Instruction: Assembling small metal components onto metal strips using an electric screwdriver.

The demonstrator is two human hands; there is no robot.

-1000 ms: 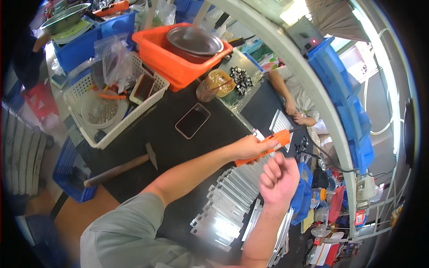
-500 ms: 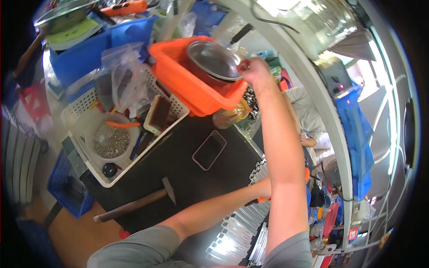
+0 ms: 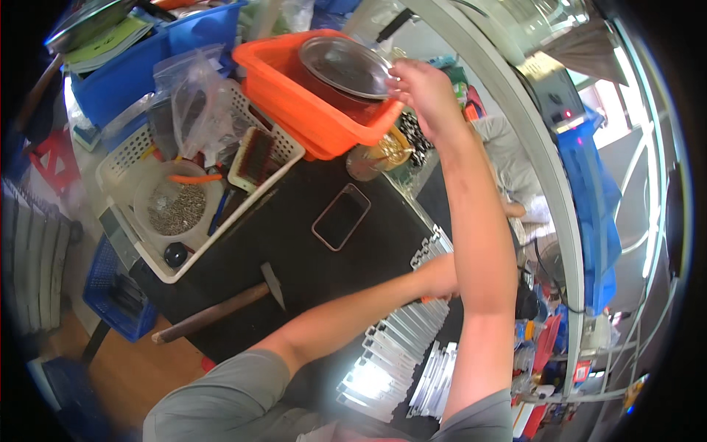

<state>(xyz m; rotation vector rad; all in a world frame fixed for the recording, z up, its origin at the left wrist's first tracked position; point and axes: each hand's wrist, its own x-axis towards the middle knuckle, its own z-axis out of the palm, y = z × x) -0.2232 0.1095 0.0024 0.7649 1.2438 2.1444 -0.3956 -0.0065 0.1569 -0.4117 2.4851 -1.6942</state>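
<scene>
Right hand (image 3: 425, 91) loosely curled, perhaps against bowl (image 3: 342, 66)

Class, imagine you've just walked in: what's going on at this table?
The right hand is at the rim of the metal bowl in the orange basket; whether it holds anything is unclear. The left hand, partly hidden behind the right forearm, is by the row of metal strips, with a bit of orange showing beneath it. The phone and hammer lie untouched on the black table.
</scene>
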